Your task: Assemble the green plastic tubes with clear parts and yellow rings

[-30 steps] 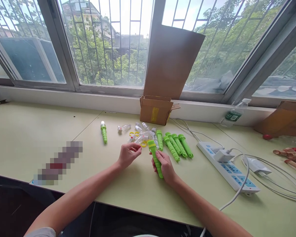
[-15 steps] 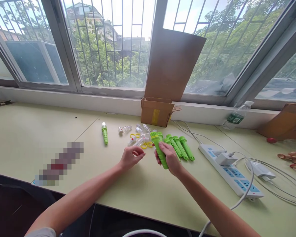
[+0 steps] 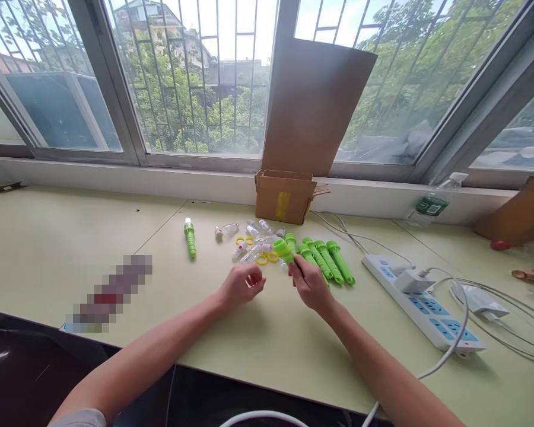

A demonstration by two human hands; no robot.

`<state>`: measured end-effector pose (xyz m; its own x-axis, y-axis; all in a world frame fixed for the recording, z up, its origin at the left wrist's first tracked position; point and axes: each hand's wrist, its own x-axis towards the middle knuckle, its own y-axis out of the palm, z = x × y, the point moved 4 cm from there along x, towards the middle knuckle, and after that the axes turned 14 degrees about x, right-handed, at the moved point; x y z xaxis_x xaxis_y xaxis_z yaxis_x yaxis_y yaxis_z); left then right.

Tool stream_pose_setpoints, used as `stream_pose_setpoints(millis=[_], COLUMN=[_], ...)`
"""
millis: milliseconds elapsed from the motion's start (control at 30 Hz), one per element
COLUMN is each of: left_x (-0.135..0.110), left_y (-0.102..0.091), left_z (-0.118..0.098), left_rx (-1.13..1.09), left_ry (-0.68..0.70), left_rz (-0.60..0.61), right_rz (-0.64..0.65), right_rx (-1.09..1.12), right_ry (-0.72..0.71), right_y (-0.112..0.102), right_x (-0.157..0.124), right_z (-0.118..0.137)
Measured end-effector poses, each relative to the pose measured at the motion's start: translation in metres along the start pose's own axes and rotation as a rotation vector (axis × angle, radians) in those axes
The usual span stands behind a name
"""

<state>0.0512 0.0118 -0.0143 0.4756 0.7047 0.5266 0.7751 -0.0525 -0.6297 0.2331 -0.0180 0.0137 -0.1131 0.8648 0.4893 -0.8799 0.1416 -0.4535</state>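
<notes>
- Head cam: right hand was closed round a bright green ribbed plastic tube, in front of the small brown cardboard box.
- And the left hand sat just beside it, fingers curled in; couldn't tell if it had anything pinched.
- More green tubes lay in a row front-right of the box, clear vials and yellow rings front-left.
</notes>
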Motion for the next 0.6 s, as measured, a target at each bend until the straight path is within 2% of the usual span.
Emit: stream_pose_setpoints(millis=[167, 333, 467, 600], left_x=[0.0, 0.003, 0.006, 0.01], left_y=[-0.003, -0.008, -0.015, -0.02], left_z=[0.0, 0.006, 0.015, 0.024], left_rx=[0.061, 0.138, 0.196, 0.282], left_ry=[0.024, -0.021, -0.055, -0.105], left_rz=[-0.011, -0.083, -0.171, -0.194], right_rz=[0.031, 0.026, -0.054, -0.177], right_rx=[-0.183, -0.23, -0.248, -0.31], right_ry=[-0.088, -0.11, -0.109, -0.052], right_y=[0.007, 0.007, 0.001, -0.004], right_x=[-0.002, -0.003, -0.002, -0.001], right_z=[0.0, -0.008, -0.012, -0.015])
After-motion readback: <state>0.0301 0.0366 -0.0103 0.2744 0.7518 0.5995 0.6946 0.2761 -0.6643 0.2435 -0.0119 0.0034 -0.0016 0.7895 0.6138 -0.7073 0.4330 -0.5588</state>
